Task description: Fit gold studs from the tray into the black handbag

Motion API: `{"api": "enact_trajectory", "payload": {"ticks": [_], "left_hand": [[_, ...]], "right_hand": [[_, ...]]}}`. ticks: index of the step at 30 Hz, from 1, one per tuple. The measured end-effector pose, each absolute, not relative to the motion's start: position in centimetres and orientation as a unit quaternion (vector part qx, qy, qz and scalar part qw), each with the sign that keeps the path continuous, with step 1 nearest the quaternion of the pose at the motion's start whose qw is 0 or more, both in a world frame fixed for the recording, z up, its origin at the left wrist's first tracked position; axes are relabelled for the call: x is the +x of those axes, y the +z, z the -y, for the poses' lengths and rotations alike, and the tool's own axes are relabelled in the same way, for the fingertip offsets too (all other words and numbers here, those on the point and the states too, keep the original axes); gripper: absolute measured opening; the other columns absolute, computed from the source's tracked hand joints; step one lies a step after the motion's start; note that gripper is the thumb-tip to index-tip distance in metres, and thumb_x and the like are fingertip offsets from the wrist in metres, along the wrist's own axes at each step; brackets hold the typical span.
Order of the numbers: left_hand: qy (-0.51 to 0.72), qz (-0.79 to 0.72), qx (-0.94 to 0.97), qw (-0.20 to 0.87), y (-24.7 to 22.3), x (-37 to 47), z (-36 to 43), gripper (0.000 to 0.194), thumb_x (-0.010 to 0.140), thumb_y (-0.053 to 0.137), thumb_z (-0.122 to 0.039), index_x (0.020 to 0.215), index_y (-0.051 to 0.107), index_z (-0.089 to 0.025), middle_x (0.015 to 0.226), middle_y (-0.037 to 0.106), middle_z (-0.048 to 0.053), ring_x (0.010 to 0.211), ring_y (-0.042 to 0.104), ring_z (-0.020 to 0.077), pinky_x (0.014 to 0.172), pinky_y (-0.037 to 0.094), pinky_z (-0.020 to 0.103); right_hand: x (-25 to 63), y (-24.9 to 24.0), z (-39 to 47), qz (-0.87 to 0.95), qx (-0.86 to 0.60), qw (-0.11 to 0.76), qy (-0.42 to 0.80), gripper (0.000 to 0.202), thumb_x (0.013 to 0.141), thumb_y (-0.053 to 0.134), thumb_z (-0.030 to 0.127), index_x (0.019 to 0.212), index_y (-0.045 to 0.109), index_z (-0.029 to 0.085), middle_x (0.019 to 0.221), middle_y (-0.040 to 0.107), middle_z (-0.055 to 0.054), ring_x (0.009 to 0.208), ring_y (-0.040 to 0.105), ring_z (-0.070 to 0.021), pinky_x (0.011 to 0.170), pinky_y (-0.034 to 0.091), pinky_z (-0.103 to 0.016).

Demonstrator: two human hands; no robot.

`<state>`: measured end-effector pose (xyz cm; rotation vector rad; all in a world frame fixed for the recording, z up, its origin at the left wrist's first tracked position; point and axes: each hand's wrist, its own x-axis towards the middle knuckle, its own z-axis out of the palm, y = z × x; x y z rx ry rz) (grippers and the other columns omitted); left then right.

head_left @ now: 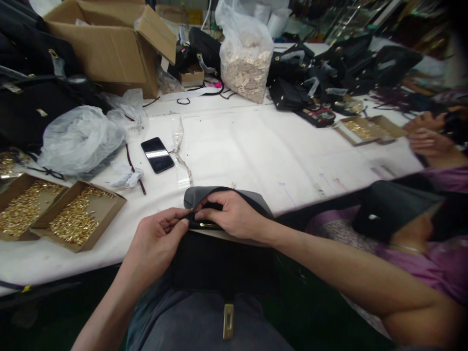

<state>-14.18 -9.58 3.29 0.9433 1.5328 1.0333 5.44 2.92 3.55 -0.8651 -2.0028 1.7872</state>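
Note:
A black handbag (223, 263) rests on my lap against the table edge, its grey-lined flap (252, 197) folded up. A gold zipper (204, 225) shows at its opening. My left hand (163, 234) pinches the bag's edge at the left end of this zipper. Close beside it, my right hand (228, 214) has thumb and forefinger closed on the dark material at the opening; whether a small part sits between these fingertips is hidden. A gold rectangular clasp plate (228, 321) hangs at the bag's lower end.
Left on the white table (226, 146) are boxes of small gold pieces (75, 219), crumpled plastic (82, 141) and a phone (157, 155). Farther back stand a carton (106, 53), a bag of tags (244, 68) and black bags (303, 73). A co-worker's hands (431, 141) are at right.

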Motion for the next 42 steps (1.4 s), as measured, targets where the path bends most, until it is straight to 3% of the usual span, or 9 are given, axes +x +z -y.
{"api": "enact_trajectory", "payload": {"ticks": [7,14,20,24,31,37,42], "left_hand": [[0.469,-0.641,0.366,0.484,2.7,-13.3,10.5,0.041,0.095,0.08,-0.042,0.127,0.081,-0.018,0.112,0.084,0.012,0.099,0.081,0.029,0.083,0.064,0.032],[0.521,-0.639,0.325,0.464,2.5,-12.5,10.7,0.037,0.09,0.081,-0.04,0.12,0.085,-0.019,0.111,0.084,0.01,0.099,0.082,0.0305,0.087,0.068,0.035],[0.52,-0.634,0.355,0.449,2.3,-12.7,10.8,0.032,0.096,0.074,-0.034,0.124,0.086,-0.023,0.113,0.084,0.006,0.098,0.082,0.0319,0.083,0.069,0.037],[0.527,-0.619,0.368,0.452,1.9,-12.9,10.9,0.033,0.097,0.072,-0.029,0.127,0.084,-0.025,0.113,0.084,0.003,0.099,0.082,0.0323,0.081,0.069,0.037],[0.534,-0.611,0.356,0.463,1.2,-13.6,10.9,0.033,0.096,0.069,-0.025,0.125,0.085,-0.024,0.118,0.083,0.004,0.107,0.081,0.0316,0.097,0.068,0.041],[0.523,-0.591,0.357,0.499,1.0,-13.6,11.7,0.036,0.097,0.068,-0.021,0.128,0.084,-0.025,0.101,0.085,0.002,0.098,0.081,0.0285,0.082,0.064,0.034],[0.549,-0.585,0.384,0.457,1.2,-13.4,11.8,0.032,0.093,0.065,-0.011,0.108,0.089,-0.027,0.101,0.081,0.001,0.101,0.077,0.0243,0.087,0.059,0.031]], "right_hand": [[5.6,3.0,-3.3,0.683,-0.292,0.125,0.658,0.02,0.096,0.079,0.038,0.104,0.082,0.019,0.102,0.081,-0.003,0.105,0.072,-0.0234,0.1,0.056,-0.035],[5.3,2.9,-3.3,0.635,-0.319,0.102,0.696,0.037,0.094,0.085,0.046,0.123,0.085,0.023,0.121,0.083,-0.005,0.119,0.074,-0.0279,0.118,0.054,-0.044],[5.4,2.7,-3.3,0.625,-0.401,0.08,0.665,0.039,0.083,0.094,0.047,0.113,0.086,0.023,0.107,0.084,-0.005,0.113,0.076,-0.0315,0.11,0.06,-0.047],[5.3,2.3,-3.3,0.621,-0.4,0.077,0.67,0.04,0.08,0.097,0.046,0.112,0.086,0.024,0.112,0.084,-0.004,0.11,0.077,-0.0291,0.117,0.057,-0.046],[3.9,2.1,-3.1,0.643,-0.416,0.091,0.637,0.041,0.077,0.098,0.045,0.109,0.087,0.023,0.113,0.085,-0.004,0.116,0.077,-0.0314,0.116,0.058,-0.047],[4.5,2.6,-2.5,0.662,-0.448,0.08,0.596,0.034,0.076,0.098,0.045,0.099,0.089,0.022,0.1,0.086,-0.004,0.11,0.079,-0.0335,0.106,0.063,-0.047],[4.8,2.3,-2.3,0.666,-0.456,0.084,0.584,0.033,0.074,0.099,0.044,0.094,0.088,0.021,0.103,0.086,-0.006,0.103,0.08,-0.0322,0.102,0.065,-0.046]]}}
